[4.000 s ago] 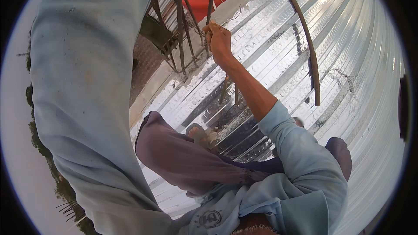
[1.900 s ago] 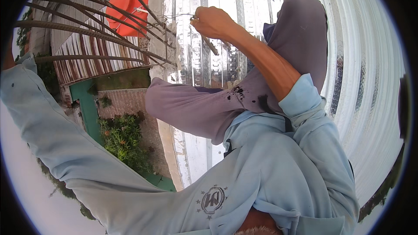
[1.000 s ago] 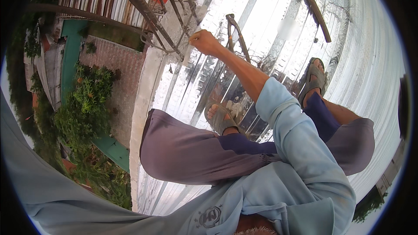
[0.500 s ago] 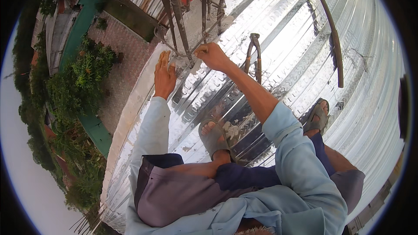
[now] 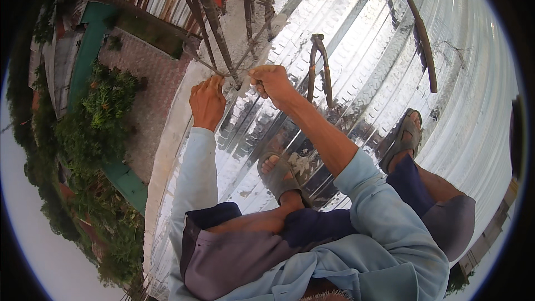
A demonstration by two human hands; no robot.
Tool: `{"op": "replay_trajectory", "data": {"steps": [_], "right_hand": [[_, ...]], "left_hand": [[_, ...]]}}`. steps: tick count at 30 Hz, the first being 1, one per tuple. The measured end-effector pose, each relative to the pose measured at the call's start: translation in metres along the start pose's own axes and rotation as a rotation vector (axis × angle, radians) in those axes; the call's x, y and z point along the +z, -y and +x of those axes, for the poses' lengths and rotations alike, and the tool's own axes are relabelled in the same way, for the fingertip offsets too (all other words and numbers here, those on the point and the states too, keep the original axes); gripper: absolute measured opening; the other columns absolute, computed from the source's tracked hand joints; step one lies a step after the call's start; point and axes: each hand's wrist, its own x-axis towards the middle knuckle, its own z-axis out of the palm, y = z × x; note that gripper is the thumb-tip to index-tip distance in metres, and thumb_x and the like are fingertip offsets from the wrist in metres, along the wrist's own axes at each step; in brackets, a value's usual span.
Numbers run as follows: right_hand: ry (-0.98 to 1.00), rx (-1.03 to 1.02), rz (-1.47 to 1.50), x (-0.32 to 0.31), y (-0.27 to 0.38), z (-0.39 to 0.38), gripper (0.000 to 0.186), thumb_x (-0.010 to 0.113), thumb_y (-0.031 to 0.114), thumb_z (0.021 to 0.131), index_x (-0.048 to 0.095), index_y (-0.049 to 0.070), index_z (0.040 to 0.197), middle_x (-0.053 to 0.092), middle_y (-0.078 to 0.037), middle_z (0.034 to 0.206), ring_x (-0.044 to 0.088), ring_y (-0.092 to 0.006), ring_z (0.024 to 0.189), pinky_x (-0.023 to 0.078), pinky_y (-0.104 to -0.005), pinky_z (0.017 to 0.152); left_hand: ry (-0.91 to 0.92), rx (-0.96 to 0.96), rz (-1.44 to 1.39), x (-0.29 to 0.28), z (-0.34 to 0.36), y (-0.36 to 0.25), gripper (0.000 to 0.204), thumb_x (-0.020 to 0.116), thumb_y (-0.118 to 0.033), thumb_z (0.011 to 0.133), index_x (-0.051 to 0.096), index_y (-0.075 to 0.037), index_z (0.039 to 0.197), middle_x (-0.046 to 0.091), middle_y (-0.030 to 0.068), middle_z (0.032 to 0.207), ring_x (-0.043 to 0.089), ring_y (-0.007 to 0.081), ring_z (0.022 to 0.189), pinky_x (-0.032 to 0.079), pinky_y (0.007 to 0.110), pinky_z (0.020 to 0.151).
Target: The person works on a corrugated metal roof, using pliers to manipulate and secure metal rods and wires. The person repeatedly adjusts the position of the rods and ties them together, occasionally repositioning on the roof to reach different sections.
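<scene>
Upright ribbed steel bars (image 5: 210, 22) rise from a concrete edge, with a thin bent steel tie (image 5: 251, 49) running round them. On the left side of the nearest bar's foot is my left hand (image 5: 207, 105), its fingers bent and pressed together against the tie; what they hold is hidden. Right of that bar, my right hand (image 5: 272, 85) is closed in a pinch, and whatever lies between thumb and finger is too small to make out. A pair of pincers (image 5: 320, 69) with long handles lies on the metal sheet beyond my right forearm.
Shiny ribbed metal sheeting (image 5: 356, 39) lies under my sandalled feet (image 5: 281, 175). A long curved rod (image 5: 418, 19) rests on it at the right, near loose thin wire (image 5: 452, 50). On the left the concrete edge (image 5: 167, 167) drops to a paved yard (image 5: 147, 106) with shrubs far below.
My left hand's fingers have gone from stretched out to bent in at the tie. My right hand stays pinched near the bar's foot, turned slightly. The whole view has shifted a little.
</scene>
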Motion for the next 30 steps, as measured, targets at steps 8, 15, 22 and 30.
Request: {"op": "replay_trajectory", "data": {"steps": [8,15,22,30], "right_hand": [[-0.037,-0.039,0.187,0.032,-0.024,-0.009,0.017,0.067,0.016,0.098,0.07,-0.001,0.1,0.064,-0.002,0.073,0.052,-0.007,0.053,0.038,-0.0233,0.044],[-0.094,-0.233,0.117,0.041,-0.041,-0.006,0.018,0.065,0.011,0.096,0.071,-0.006,0.101,0.067,-0.005,0.076,0.058,-0.01,0.062,0.046,-0.0262,0.056],[-0.054,-0.191,0.287,0.044,-0.039,-0.017,0.018,0.061,0.009,0.098,0.07,-0.006,0.098,0.068,-0.006,0.079,0.06,-0.0106,0.067,0.048,-0.0279,0.059],[-0.185,-0.387,0.24,0.049,-0.067,0.01,0.031,0.068,0.024,0.098,0.069,-0.004,0.083,0.063,-0.002,0.07,0.052,-0.0072,0.06,0.041,-0.0292,0.052]], "left_hand": [[0.26,-0.587,-0.772,-0.024,-0.032,-0.018,0.027,0.058,-0.02,0.102,0.069,0.004,0.106,0.063,0.0038,0.079,0.052,0.012,0.064,0.043,0.031,0.059],[0.346,-0.586,-0.951,-0.035,-0.016,-0.055,0.028,0.059,-0.022,0.102,0.07,0.004,0.105,0.05,-0.0034,0.065,0.044,0.0061,0.053,0.035,0.025,0.049],[0.442,-0.696,-1.046,-0.053,0.022,-0.078,0.028,0.059,-0.021,0.101,0.068,0.004,0.09,0.052,0.0,0.062,0.047,0.0087,0.049,0.038,0.025,0.047],[0.227,-1.016,-1.525,-0.043,0.061,-0.091,0.034,0.064,-0.027,0.101,0.066,0.006,0.098,0.061,0.0066,0.065,0.055,0.0131,0.05,0.041,0.025,0.048]]}}
